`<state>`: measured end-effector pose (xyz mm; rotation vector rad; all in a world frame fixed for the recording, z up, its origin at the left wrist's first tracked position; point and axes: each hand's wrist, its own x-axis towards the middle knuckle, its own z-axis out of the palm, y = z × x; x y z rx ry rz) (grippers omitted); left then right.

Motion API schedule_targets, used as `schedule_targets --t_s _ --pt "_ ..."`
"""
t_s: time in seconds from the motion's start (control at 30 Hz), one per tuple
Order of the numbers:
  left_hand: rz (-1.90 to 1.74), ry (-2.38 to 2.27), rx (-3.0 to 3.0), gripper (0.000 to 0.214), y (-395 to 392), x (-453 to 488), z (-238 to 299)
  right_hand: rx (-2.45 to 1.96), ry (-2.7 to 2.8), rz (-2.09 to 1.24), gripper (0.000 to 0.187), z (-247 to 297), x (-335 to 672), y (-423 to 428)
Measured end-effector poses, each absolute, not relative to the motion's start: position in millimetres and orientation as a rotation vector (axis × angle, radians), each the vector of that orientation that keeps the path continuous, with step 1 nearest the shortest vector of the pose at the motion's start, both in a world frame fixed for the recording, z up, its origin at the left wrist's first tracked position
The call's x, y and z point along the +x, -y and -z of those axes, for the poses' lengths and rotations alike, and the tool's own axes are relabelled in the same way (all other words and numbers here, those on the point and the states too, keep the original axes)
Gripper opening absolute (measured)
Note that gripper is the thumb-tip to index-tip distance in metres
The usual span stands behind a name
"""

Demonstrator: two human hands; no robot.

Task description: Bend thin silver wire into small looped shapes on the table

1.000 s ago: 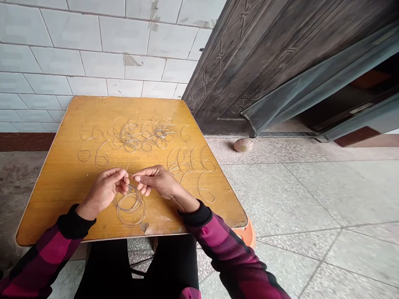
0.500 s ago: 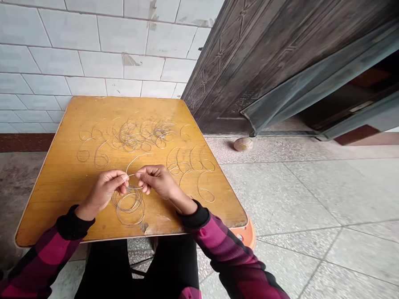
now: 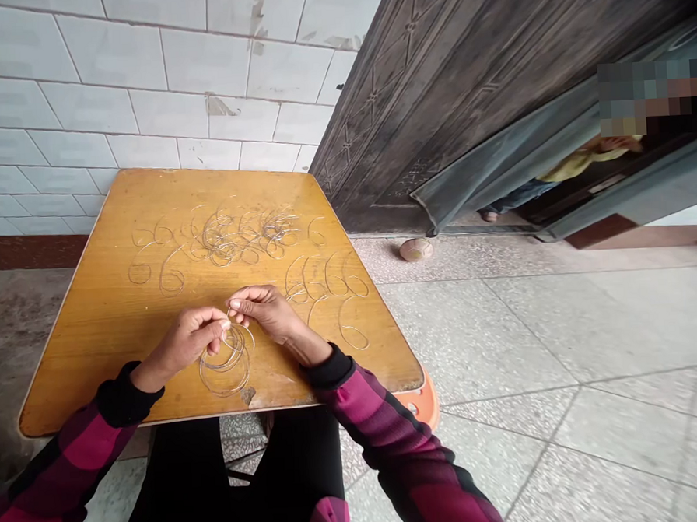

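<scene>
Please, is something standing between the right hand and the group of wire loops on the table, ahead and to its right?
Nothing visible stands in the way. The right hand is close to the wire loops, with only the yellow wooden tabletop showing in the narrow gap.

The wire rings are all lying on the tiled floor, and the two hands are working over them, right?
Not quite: the place is wrong. The head view shows the wire rings lying on a yellow wooden table, not down on the tiles. The rest is right: the left hand and right hand are working over them.
</scene>
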<state>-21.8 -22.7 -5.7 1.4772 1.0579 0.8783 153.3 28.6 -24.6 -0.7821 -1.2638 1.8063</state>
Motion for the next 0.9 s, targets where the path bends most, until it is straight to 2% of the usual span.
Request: schedule_targets --t_s 0.3,0.67,0.8,0.9 --pt "-0.844 -1.045 1.534 0.028 23.1 -21.0 8.8 -0.718 1.251 -1.822 0.026 24.3 149.3 -30.1" --pt "-0.863 -1.104 1.529 0.025 24.4 -17.3 3.4 -0.748 0.946 -1.720 0.027 16.3 155.4 -40.2" --pt "-0.893 -1.135 1.482 0.025 23.3 -18.8 7.9 -0.763 0.843 -1.581 0.024 9.5 171.7 -51.1" --pt "-0.978 -1.169 1.383 0.025 19.3 -20.4 13.1 -0.819 0.853 -1.355 0.016 3.0 186.8 -50.2"
